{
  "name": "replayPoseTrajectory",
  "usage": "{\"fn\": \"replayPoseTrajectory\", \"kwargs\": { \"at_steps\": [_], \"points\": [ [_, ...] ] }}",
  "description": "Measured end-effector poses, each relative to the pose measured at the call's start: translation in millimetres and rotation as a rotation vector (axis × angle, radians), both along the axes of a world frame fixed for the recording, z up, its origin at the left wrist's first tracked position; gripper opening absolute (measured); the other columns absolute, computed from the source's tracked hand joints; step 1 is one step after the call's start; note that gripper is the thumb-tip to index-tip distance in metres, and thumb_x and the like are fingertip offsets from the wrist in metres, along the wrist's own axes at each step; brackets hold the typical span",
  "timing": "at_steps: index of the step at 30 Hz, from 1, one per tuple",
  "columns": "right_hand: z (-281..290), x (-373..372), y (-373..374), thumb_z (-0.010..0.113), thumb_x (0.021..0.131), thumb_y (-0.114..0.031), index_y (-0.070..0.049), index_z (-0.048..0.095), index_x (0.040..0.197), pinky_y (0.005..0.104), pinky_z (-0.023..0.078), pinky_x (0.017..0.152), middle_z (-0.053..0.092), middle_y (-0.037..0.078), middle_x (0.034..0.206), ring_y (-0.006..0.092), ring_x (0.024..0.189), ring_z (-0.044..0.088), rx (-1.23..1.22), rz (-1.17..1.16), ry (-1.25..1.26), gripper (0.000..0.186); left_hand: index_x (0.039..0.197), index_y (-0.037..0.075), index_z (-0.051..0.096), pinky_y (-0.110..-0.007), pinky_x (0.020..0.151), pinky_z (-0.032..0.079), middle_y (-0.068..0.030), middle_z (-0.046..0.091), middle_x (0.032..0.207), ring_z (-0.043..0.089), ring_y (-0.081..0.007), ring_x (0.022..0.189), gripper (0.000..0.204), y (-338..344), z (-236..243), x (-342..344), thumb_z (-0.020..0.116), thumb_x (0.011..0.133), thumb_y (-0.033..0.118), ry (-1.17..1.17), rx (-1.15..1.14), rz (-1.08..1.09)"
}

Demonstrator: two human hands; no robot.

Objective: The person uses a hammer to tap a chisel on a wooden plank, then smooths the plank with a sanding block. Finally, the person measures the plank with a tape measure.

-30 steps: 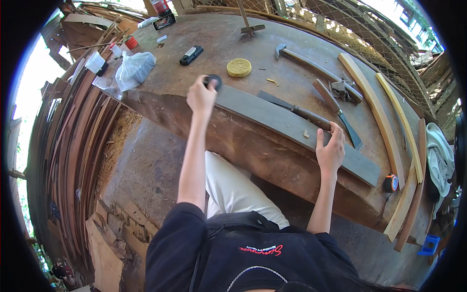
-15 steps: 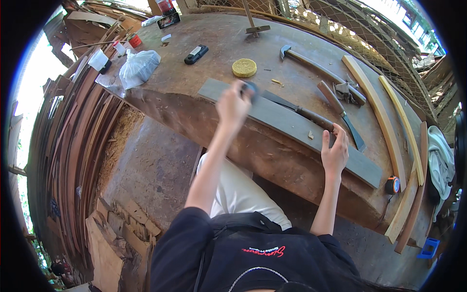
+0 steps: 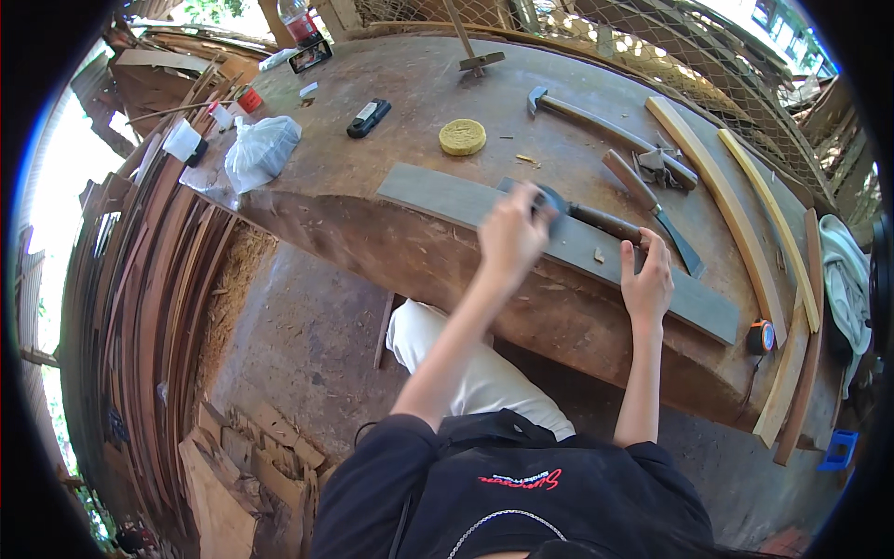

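Observation:
A long grey board [image 3: 438, 195] lies along the near edge of the wooden bench. My left hand [image 3: 512, 233] is closed round a dark, roundish object [image 3: 551, 203], smeared by motion, over the middle of this board. My right hand [image 3: 647, 279] rests at the board's right part, thumb and fingers apart. Its fingertips are by the end of a wooden-handled tool [image 3: 605, 222] that lies just beyond the board; the tool's blade is partly hidden behind my left hand. A small pale chip [image 3: 599, 254] sits on the board between my hands.
Beyond the board lie a round yellow pad [image 3: 462, 137], a hammer [image 3: 605, 126], a wooden-handled chisel [image 3: 643, 191] and wood strips [image 3: 717, 205]. A tape measure [image 3: 760, 337] is at the right. A plastic bag [image 3: 261, 152] and a black device [image 3: 369, 118] are at the left.
My left hand has moved right along the board with the dark object. My right hand stays at the board's right part. The whole view has shifted slightly.

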State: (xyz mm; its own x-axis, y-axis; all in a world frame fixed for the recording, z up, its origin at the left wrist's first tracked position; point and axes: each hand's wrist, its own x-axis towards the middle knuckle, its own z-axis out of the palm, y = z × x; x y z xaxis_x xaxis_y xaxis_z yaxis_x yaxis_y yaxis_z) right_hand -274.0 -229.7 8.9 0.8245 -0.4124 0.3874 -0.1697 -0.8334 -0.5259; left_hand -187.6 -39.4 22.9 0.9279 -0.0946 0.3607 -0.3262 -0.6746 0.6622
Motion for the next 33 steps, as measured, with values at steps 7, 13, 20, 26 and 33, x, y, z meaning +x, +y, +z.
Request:
{"fn": "replayPoseTrajectory", "kwargs": {
  "at_steps": [7,13,20,26,33],
  "points": [
    [3.1,2.3,9.1,0.051,0.091,-0.046,-0.007,0.053,0.115,0.0398,0.049,0.080,0.060,0.010,0.105,0.0271,0.101,0.058,-0.086,-0.028,-0.042,0.046,0.103,0.012,0.064,-0.045,0.071,0.051,-0.0150,0.069,0.087,0.067,-0.0339,0.083,0.031,122.6,5.3,76.8,0.065,0.082,0.035,-0.051,0.189,0.526],
    [-4.0,5.7,11.8,0.050,0.092,-0.041,-0.007,0.053,0.114,0.0403,0.049,0.080,0.060,0.010,0.105,0.0272,0.101,0.059,-0.104,-0.084,-0.056,0.041,0.107,0.010,0.061,-0.043,0.075,0.050,-0.0152,0.067,0.097,0.065,-0.0344,0.087,0.033,-1.7,-13.3,-18.7,0.065,0.083,0.032,-0.236,0.019,0.048],
    [2.2,5.2,8.5,0.051,0.092,-0.034,-0.009,0.053,0.113,0.0397,0.050,0.078,0.061,0.007,0.101,0.0242,0.097,0.060,-0.038,-0.104,-0.010,0.033,0.105,0.009,0.063,-0.043,0.073,0.051,-0.0160,0.068,0.092,0.066,-0.0344,0.085,0.032,59.7,-6.1,70.6,0.063,0.085,0.034,-0.082,0.060,0.280],
    [-3.0,7.6,11.9,0.052,0.091,-0.029,-0.010,0.053,0.113,0.0395,0.050,0.077,0.061,0.007,0.101,0.0236,0.095,0.060,-0.067,-0.140,-0.026,0.030,0.104,0.010,0.060,-0.045,0.072,0.051,-0.0154,0.068,0.094,0.065,-0.0354,0.087,0.031,108.7,2.9,52.2,0.063,0.085,0.034,-0.060,0.128,0.460],
    [0.0,8.5,13.9,0.052,0.089,-0.025,-0.011,0.053,0.113,0.0394,0.050,0.077,0.061,0.007,0.102,0.0239,0.095,0.060,-0.068,-0.134,-0.008,0.028,0.108,0.010,0.060,-0.045,0.075,0.050,-0.0175,0.065,0.102,0.064,-0.0372,0.089,0.034,-1.9,-21.3,-12.8,0.065,0.084,0.034,-0.236,0.074,0.072]
  ]
}}
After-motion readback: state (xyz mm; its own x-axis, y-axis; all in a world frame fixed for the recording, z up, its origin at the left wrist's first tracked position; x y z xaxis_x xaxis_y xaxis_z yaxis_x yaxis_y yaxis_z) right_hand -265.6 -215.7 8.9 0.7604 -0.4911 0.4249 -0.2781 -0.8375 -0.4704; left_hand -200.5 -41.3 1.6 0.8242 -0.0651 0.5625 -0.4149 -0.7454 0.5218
